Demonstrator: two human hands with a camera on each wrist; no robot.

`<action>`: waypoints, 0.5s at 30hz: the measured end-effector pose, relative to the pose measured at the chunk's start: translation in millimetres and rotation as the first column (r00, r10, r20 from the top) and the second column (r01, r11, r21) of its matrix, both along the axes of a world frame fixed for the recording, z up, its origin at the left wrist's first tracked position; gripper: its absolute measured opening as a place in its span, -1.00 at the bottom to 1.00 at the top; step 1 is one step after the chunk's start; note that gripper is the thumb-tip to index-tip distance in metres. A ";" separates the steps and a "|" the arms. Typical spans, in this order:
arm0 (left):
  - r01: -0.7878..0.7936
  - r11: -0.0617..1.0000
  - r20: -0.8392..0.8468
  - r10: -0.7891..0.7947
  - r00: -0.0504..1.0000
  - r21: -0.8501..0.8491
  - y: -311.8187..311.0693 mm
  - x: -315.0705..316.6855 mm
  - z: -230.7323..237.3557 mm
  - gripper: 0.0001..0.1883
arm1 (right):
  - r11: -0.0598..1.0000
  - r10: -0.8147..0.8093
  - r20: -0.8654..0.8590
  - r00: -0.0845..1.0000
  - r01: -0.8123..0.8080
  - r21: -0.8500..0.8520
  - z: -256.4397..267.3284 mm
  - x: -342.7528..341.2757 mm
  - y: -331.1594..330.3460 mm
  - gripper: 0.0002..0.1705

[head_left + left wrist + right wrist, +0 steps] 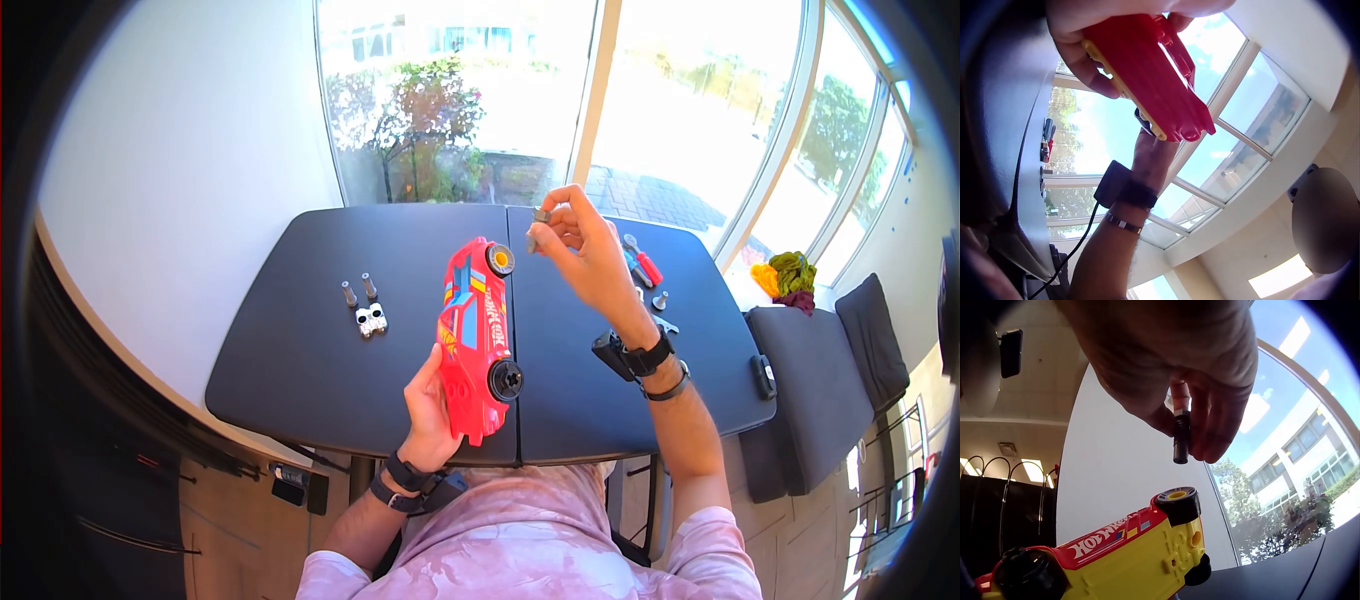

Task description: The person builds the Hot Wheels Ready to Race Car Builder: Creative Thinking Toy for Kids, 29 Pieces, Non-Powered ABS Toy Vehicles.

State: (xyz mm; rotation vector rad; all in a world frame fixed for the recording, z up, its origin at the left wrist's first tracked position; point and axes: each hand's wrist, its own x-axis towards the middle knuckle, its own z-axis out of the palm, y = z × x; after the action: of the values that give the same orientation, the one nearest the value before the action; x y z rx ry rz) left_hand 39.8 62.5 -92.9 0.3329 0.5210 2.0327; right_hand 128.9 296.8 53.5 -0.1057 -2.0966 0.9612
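A red toy car [480, 330] with a yellow underside is held tilted on its side above the table by the left hand [432, 420], fingers round its rear end. In the left wrist view the left hand [1129, 19] grips the red body [1154, 75]. Near the car's front wheel, the right hand [590, 255] pinches a small grey part [541, 215]. The right wrist view shows this dark cylindrical part [1181, 437] pointing down from the fingertips of the right hand [1179, 369], above and apart from the car [1129, 550].
Two grey pegs [368, 286] and a white part with two dark round holes [371, 320] lie on the left of the dark table [300, 370]. At the right are a red-handled tool [648, 268], another peg [660, 300] and a black object [763, 377]. Coloured cloths [790, 275] lie beyond.
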 end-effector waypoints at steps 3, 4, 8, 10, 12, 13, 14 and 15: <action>-0.011 1.000 -0.008 0.011 1.000 -0.009 0.3 -0.2 0.4 -0.38 | 0.999 0.017 -0.002 1.000 -0.017 0.033 -6.4 -2.5 0.5 -0.72; -0.019 1.000 -0.014 0.019 1.000 -0.016 0.5 -0.3 0.3 -0.37 | 0.999 0.025 -0.010 1.000 -0.025 0.040 -8.8 -4.0 -0.4 -0.70; -0.011 1.000 -0.010 0.011 1.000 -0.017 -0.1 0.6 1.7 -0.36 | 0.997 0.015 -0.028 1.000 -0.013 0.076 -13.7 -8.8 -6.0 -0.70; 0.009 1.000 -0.003 -0.009 1.000 -0.009 -0.5 -0.9 0.2 -0.36 | 0.996 0.019 -0.044 0.999 -0.015 0.087 -14.2 -10.3 -7.6 -0.73; 0.009 1.000 -0.009 -0.009 1.000 -0.008 0.1 -1.7 -1.4 -0.36 | 0.990 -0.025 -0.043 0.999 0.031 0.141 -13.2 -8.7 -8.9 -0.77; 0.009 1.000 -0.011 -0.009 1.000 -0.006 0.6 -1.8 -2.0 -0.36 | 0.984 -0.046 -0.043 0.998 0.053 0.169 -12.9 -7.6 -9.2 -0.78; 0.007 1.000 -0.008 -0.007 1.000 -0.007 0.8 -1.9 -3.0 -0.36 | 0.975 -0.046 -0.059 0.997 0.057 0.217 -13.4 -6.5 -8.9 -0.80; 0.004 1.000 -0.005 -0.004 1.000 -0.007 0.9 -2.1 -3.9 -0.36 | 0.962 -0.044 -0.075 0.996 0.062 0.265 -14.1 -5.2 -8.5 -0.81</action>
State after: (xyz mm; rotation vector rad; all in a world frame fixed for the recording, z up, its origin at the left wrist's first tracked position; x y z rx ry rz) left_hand 37.7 63.4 -96.8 0.3350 0.5300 2.0262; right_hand 123.7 288.3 39.5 0.0091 -2.1279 0.6339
